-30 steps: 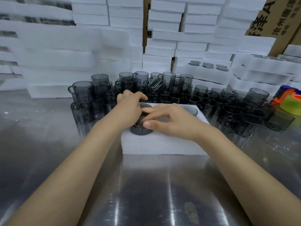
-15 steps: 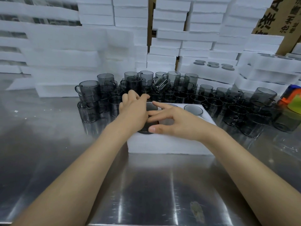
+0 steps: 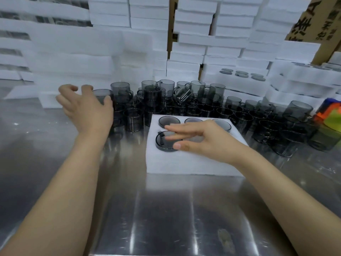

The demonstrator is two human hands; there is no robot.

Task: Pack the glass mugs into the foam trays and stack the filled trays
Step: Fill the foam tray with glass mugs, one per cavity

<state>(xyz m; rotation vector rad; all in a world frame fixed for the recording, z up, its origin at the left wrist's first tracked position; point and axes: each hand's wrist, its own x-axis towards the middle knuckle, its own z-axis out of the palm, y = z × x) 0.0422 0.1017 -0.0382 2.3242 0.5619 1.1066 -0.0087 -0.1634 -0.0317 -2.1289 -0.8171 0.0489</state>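
A white foam tray (image 3: 184,163) lies on the steel table in front of me, with smoky grey glass mugs sunk upside down in its holes. My right hand (image 3: 199,139) rests on the tray with straight fingers over the near-left mug (image 3: 162,143). My left hand (image 3: 86,106) is off the tray to the left, fingers spread and empty, beside a loose mug (image 3: 102,95) at the left end of the crowd of grey mugs (image 3: 184,100) behind the tray.
Stacks of white foam trays (image 3: 203,34) wall the back of the steel table (image 3: 166,218). At the right stand filled trays (image 3: 239,80) and more loose mugs (image 3: 287,126). An orange, green and blue object (image 3: 330,115) sits at the far right edge.
My left hand has let go of the mug in the tray and moved left toward the loose mugs. That mug now sits lower in its hole, with my right hand still on the tray.
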